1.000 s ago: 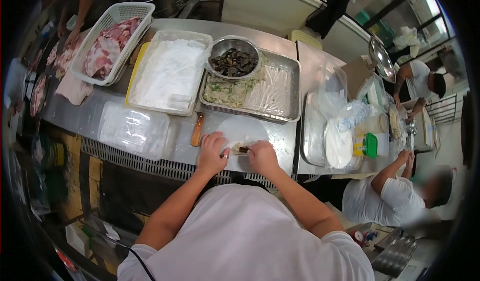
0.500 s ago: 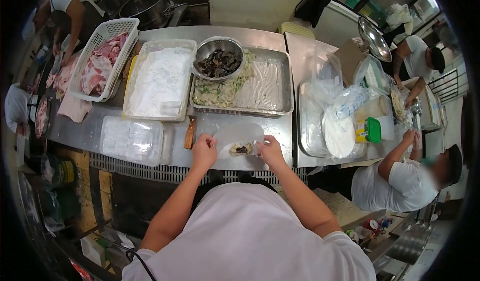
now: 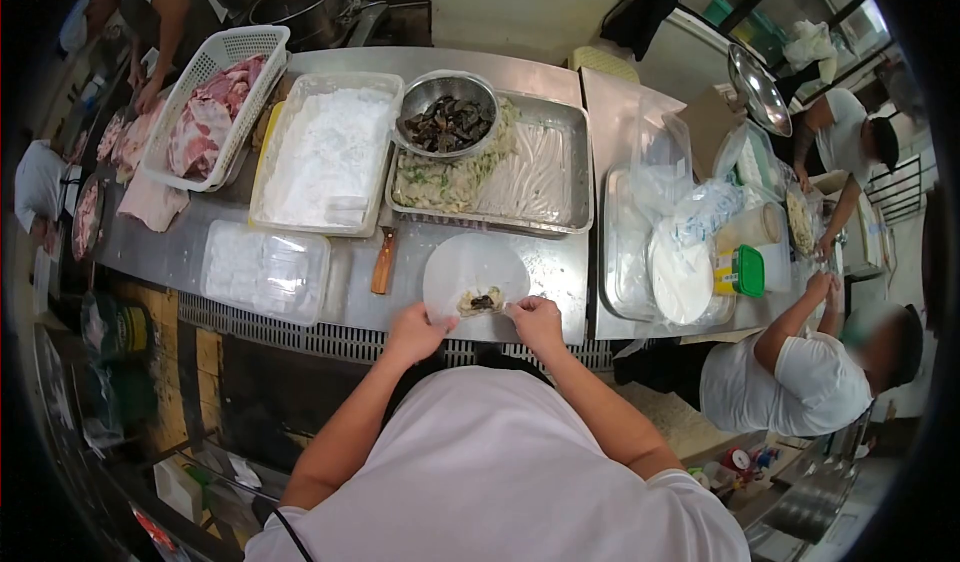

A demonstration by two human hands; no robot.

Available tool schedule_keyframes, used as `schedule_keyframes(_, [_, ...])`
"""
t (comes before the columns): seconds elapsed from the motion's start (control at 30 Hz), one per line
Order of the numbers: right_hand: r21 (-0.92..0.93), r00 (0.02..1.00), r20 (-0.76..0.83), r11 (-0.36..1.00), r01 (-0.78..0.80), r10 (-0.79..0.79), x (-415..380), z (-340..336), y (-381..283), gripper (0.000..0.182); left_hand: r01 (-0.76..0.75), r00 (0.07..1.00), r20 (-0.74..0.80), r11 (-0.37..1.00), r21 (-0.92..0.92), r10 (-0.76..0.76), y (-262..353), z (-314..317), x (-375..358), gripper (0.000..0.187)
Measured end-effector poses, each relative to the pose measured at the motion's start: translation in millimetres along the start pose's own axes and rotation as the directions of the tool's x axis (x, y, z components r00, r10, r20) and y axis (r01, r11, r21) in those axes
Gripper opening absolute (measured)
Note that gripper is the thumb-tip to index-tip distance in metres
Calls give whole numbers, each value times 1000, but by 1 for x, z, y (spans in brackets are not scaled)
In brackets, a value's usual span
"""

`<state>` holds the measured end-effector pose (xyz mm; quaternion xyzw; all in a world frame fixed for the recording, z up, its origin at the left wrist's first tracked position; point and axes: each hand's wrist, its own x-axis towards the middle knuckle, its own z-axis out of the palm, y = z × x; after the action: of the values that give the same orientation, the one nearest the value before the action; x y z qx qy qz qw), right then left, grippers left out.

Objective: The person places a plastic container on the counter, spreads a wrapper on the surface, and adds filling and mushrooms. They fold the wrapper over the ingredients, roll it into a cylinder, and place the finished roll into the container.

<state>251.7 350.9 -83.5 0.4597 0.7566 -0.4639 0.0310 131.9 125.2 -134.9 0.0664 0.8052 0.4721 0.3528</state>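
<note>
Now both hands sit lower and nearer the body than half a second ago, when they were up at the sides of the sheet; the forearms reach forward from either side of the white shirt and angle inward. The left hand (image 3: 417,332) is curled, its fingertips seeming to grip the near left edge of the round wrapper (image 3: 475,262), while the right hand (image 3: 538,324) pinches the near right edge between thumb and fingers. That shift, I judge, puts the near rim under control on both sides at once. The wrapper lies on the steel worktop (image 3: 350,307), spread out round beyond the hands, with a small mound of filling (image 3: 480,302) topped with dark pieces close to its near edge, between the two grips. Just beyond and to the left is a wooden-handled knife (image 3: 382,260), and left of that a clear plastic container (image 3: 262,272). Farther back stands a metal tray (image 3: 580,187) with a pale, green-flecked mixture spread over its left part, and a steel bowl (image 3: 440,155) of similar dark pieces at its far left corner.
</note>
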Motion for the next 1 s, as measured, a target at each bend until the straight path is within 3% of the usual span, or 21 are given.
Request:
schedule_keyframes(0.07, [18,1000,-2,1000,19,-19,8,4,8,26,109,981,155,992,57,-116,21,-5,-17,17])
schedule_keyframes(0.17, [57,994,-40,993,104,-102,5,6,7,22,-38,998,-53,994,98,43,2,7,-13,19])
schedule_keyframes(0.27, [126,983,-85,977,175,-165,3,16,15,18,-29,985,-166,998,50,37,56,-1,-32,30])
schedule_keyframes(0.37, [201,987,-72,968,153,-142,-2,18,8,14,-21,985,-156,949,313,73,34,-1,-16,27])
schedule_keyframes(0.47, [258,983,-67,949,180,-168,-6,20,7,10,-73,985,-161,996,-44,65,16,10,-11,22])
schedule_keyframes(0.57, [252,970,-73,937,243,-232,-10,23,5,8,-294,927,-272,951,-98,259,17,27,-10,17])
schedule_keyframes(0.67, [250,953,-56,920,302,-298,-9,30,8,7,-468,847,-205,871,147,490,52,23,-18,14])
schedule_keyframes(0.77, [175,934,-32,918,357,-357,-7,33,15,8,-704,582,-79,551,448,809,66,24,-8,16])
schedule_keyframes(0.8, [135,927,-22,917,375,-375,-7,32,13,8,-705,612,4,543,456,791,62,24,-3,18])
schedule_keyframes(0.9, [16,821,-76,823,568,-566,-9,26,8,13,-711,664,188,534,457,724,56,24,6,26])
schedule_keyframes(1.0, [-106,551,-123,563,820,-826,-1,21,-3,14,-712,686,227,575,403,691,56,18,4,36])
